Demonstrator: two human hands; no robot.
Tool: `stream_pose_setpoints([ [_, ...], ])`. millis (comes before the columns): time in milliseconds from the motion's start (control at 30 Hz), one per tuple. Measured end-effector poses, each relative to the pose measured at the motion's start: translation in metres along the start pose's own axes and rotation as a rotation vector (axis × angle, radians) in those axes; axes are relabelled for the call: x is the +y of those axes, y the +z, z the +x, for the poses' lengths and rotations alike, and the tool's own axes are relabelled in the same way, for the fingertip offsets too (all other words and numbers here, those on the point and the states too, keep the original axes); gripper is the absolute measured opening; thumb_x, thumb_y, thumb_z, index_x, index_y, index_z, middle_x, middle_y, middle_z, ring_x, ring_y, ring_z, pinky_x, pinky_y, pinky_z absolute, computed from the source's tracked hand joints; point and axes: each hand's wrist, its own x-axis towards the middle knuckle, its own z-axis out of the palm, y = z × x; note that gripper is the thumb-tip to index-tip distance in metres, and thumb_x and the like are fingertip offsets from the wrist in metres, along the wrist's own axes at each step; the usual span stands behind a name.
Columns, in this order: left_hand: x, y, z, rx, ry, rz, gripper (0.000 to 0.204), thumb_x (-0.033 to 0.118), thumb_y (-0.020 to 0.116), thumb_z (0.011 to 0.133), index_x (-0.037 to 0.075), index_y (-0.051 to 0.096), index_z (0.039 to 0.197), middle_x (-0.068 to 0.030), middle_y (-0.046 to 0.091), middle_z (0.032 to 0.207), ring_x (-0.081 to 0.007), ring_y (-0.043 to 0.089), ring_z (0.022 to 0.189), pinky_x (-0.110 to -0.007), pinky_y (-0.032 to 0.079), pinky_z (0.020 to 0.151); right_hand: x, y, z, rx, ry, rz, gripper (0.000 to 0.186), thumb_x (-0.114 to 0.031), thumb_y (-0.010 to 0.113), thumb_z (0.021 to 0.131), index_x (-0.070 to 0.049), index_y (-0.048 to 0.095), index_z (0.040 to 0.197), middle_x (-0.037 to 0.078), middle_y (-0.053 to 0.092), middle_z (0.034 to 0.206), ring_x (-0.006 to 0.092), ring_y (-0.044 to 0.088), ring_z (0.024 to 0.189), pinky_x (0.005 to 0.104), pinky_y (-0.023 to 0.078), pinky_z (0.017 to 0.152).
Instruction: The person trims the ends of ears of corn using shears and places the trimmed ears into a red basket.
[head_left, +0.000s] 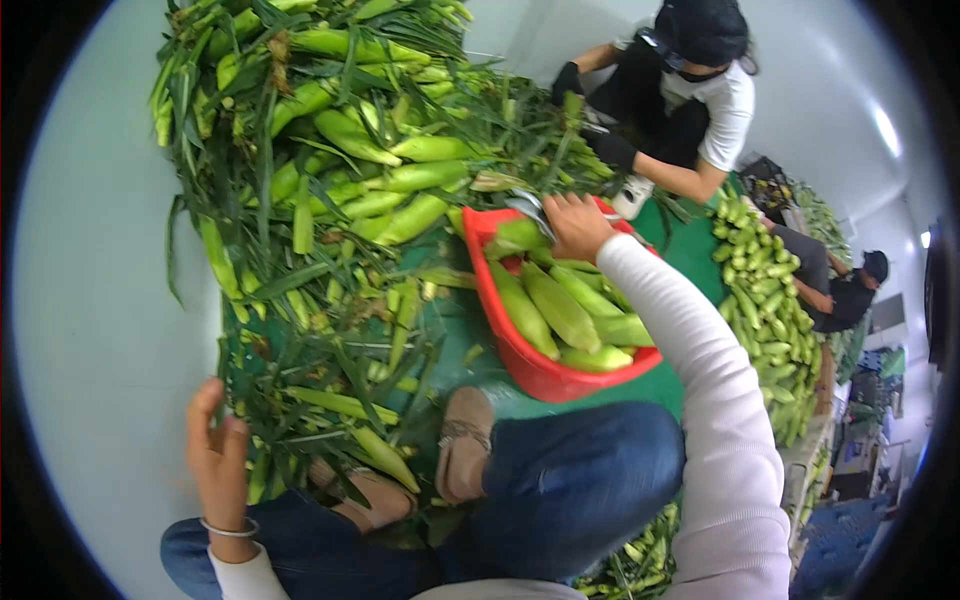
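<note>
My right hand (575,222) is closed on a silver metal cutting tool (527,208) above the back of a red plastic basin (527,372). Green corn ears in husks (560,310) lie in the basin, one just under the tool. My left hand (217,450), slightly blurred, is open with loosely curled fingers at the lower left, beside cut leaves and husks (330,400), with nothing visible in it. A large heap of corn with long leaves (340,140) lies beyond, at the upper left.
A person in a white shirt and black gloves (725,110) crouches behind the basin. Another person (845,300) sits at the right beside a pile of corn ears (760,310). A pale wall (100,300) borders the left, and my bent legs (570,480) are below.
</note>
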Motion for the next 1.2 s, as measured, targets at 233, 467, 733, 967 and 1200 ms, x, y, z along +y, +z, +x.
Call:
stream_pose_setpoints([
  [233,-0.017,0.056,0.083,-0.208,-0.039,0.157,0.024,-0.004,0.054,0.087,0.003,0.060,0.109,-0.0036,0.062,0.099,-0.0117,0.059,0.088,-0.023,0.048,0.076,-0.037,0.051,0.039,-0.256,0.143,0.281,0.043,-0.016,0.060,0.073,-0.001,0.049,0.111,0.020,0.062,0.108,0.0369,0.057,0.105,0.0575,0.040,0.091],
  [467,-0.074,0.307,0.260,-0.399,0.529,0.665,0.038,0.018,0.065,0.080,0.001,0.056,0.113,-0.0181,0.057,0.102,-0.0350,0.056,0.096,-0.041,0.047,0.083,-0.053,-0.025,0.004,-0.069,0.439,1.580,0.041,-0.024,0.063,0.078,0.002,0.049,0.107,0.017,0.064,0.095,0.0298,0.062,0.093,0.0428,0.048,0.080],
  [733,-0.080,0.387,0.303,-0.388,0.476,1.069,0.059,0.031,0.081,0.066,0.002,0.053,0.109,-0.0174,0.057,0.103,-0.0365,0.057,0.094,-0.044,0.049,0.079,-0.102,0.006,-0.043,-0.294,0.337,2.969,0.059,-0.026,0.065,0.084,-0.002,0.041,0.132,0.016,0.055,0.122,0.0333,0.052,0.118,0.0505,0.039,0.101],
  [967,-0.090,0.255,0.208,-0.890,-0.608,0.245,0.047,0.029,0.076,0.075,0.000,0.057,0.106,-0.0121,0.066,0.093,-0.0239,0.064,0.087,-0.036,0.052,0.073,-0.135,0.003,-0.046,-0.323,0.172,2.863,0.078,0.004,0.060,0.078,-0.006,0.022,0.146,0.018,0.049,0.128,0.0313,0.050,0.120,0.0405,0.044,0.098],
  [1200,-0.064,0.102,0.080,-0.466,-0.459,-1.112,0.056,0.021,0.062,0.085,0.004,0.042,0.135,-0.0181,0.043,0.139,-0.0329,0.043,0.127,-0.050,0.038,0.103,-0.198,-0.008,-0.072,-0.459,0.107,2.321,0.060,0.004,0.062,0.078,-0.005,0.040,0.134,0.005,0.056,0.103,0.0155,0.055,0.096,0.0286,0.046,0.082],
])
